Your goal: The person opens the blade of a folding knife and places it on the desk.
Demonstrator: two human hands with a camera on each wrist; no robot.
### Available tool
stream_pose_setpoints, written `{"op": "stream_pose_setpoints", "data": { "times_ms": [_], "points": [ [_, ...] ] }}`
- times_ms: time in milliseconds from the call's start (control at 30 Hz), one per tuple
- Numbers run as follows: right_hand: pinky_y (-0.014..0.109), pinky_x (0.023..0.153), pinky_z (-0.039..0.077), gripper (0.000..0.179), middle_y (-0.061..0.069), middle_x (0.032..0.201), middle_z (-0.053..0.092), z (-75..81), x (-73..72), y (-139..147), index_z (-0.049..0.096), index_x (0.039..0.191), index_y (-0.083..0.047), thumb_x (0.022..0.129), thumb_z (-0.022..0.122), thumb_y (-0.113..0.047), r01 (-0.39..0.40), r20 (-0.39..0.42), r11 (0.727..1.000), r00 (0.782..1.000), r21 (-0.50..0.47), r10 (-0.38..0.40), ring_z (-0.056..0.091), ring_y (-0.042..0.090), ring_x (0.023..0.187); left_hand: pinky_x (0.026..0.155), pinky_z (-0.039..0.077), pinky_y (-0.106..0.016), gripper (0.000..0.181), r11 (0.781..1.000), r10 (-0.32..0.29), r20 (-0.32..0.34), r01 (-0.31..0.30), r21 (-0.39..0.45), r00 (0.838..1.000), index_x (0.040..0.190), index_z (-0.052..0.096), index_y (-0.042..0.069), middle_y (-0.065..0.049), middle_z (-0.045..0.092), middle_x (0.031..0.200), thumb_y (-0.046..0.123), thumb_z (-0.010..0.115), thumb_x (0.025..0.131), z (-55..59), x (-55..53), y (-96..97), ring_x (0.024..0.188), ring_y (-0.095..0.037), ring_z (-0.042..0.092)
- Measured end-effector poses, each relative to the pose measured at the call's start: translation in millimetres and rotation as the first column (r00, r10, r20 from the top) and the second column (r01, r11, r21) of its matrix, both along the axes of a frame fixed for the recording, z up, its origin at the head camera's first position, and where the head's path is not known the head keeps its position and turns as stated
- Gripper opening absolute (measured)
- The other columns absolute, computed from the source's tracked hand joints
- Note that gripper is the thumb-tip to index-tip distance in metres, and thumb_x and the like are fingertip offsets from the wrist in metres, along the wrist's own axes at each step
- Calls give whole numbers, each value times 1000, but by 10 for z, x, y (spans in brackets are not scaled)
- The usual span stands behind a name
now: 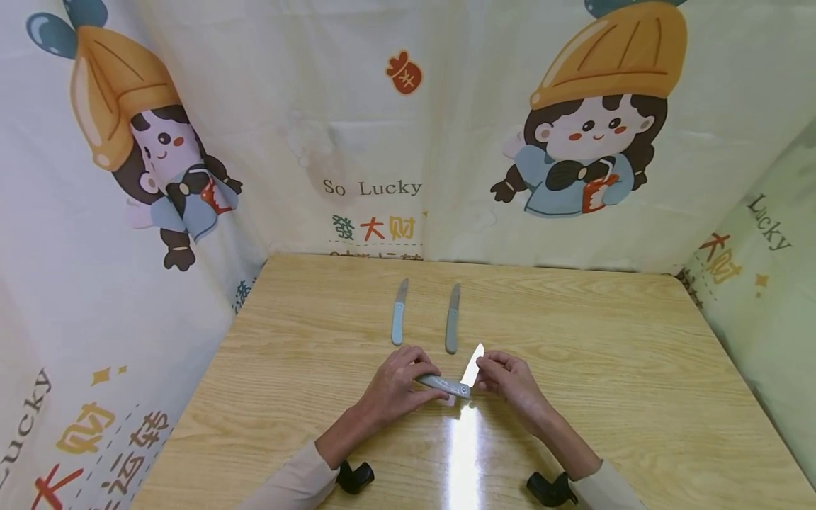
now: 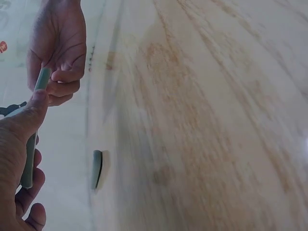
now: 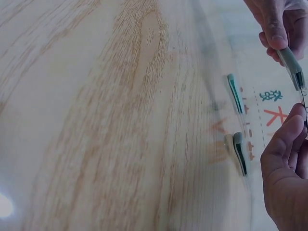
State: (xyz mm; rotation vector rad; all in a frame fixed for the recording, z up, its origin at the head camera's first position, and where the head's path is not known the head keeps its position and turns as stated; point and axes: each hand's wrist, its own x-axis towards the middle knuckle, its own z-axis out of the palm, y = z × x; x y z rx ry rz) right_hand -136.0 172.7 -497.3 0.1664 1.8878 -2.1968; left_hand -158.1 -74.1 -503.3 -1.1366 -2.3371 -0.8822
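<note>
A folding knife with a grey handle [image 1: 444,384] is held above the table in front of me, its bright blade [image 1: 472,365] standing out at an angle. My left hand [image 1: 400,382] grips the handle between thumb and fingers. From the other side my right hand [image 1: 513,382] pinches the blade near its tip. In the right wrist view the thin blade edge runs from the handle [image 3: 290,67] to the right fingertips. Farther back lie a light blue knife [image 1: 398,322] and a grey-green knife [image 1: 452,329], both unfolded, blades pointing away.
All this is over a wood-grain table [image 1: 306,304]. A printed cloth [image 1: 472,134] hangs behind it and along both sides. Black wrist-worn pieces [image 1: 355,477] show at both cuffs. A strong light reflection lies on the near tabletop.
</note>
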Motion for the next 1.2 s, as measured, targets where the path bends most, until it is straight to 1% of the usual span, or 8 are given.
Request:
{"op": "stream_pose_setpoints", "data": {
  "times_ms": [233,367,500,600,800,967,1067,1200],
  "points": [
    [29,78,57,22,12,89,64,10,0,26,57,105,9,103,62,-13,-9,-10,1000,1000,-7,9,67,18,80,73,46,-26,31,999,35,10,-35,20,999,92,78,13,7,59,93,32,94,73,-15,15,-28,85,-10,50],
    [31,81,57,23,14,92,64,16,2,33,57,107,9,103,61,-14,-12,-8,1000,1000,-14,12,68,20,83,76,47,-28,32,998,55,14,-55,24,998,93,79,12,7,59,93,33,93,74,-23,20,-33,86,-11,51],
    [32,83,57,24,14,93,65,18,2,43,56,107,10,104,60,-13,-23,-17,999,1000,-29,23,68,20,85,78,48,-34,33,996,76,-29,-75,40,997,90,78,13,6,60,91,33,95,71,-42,15,-38,86,-13,55],
    [33,84,57,22,15,93,65,10,-1,46,55,107,10,104,59,-12,-18,-12,999,1000,-45,18,69,20,85,76,47,-35,33,995,87,-56,-83,60,995,89,78,13,6,60,90,33,96,69,-53,12,-40,85,-13,56],
    [37,86,56,16,17,93,67,-4,4,46,55,103,8,105,57,-7,6,2,997,1000,-73,-6,71,24,87,73,44,-35,32,991,119,-54,-115,74,991,86,77,16,6,58,87,33,96,69,-74,26,-37,81,-12,53],
    [38,87,55,14,18,94,68,-20,8,41,54,97,7,105,55,-5,28,-18,994,999,-105,-30,72,26,89,69,37,-31,31,987,152,-67,-147,72,986,84,76,17,8,51,82,36,96,69,-99,37,-25,75,-11,48],
    [36,87,56,14,19,95,68,-26,8,38,54,98,8,105,55,-5,30,-34,992,999,-125,-35,73,25,89,69,35,-31,31,984,169,-83,-164,64,982,83,76,17,8,49,80,37,96,69,-105,43,-16,73,-10,46],
    [37,87,56,14,20,94,68,-25,13,30,53,99,9,105,55,-3,40,-39,990,998,-136,-46,73,25,89,70,37,-33,32,979,203,-118,-198,46,972,80,74,18,7,52,77,39,96,68,-100,54,-6,72,-11,47]
  ]
}}
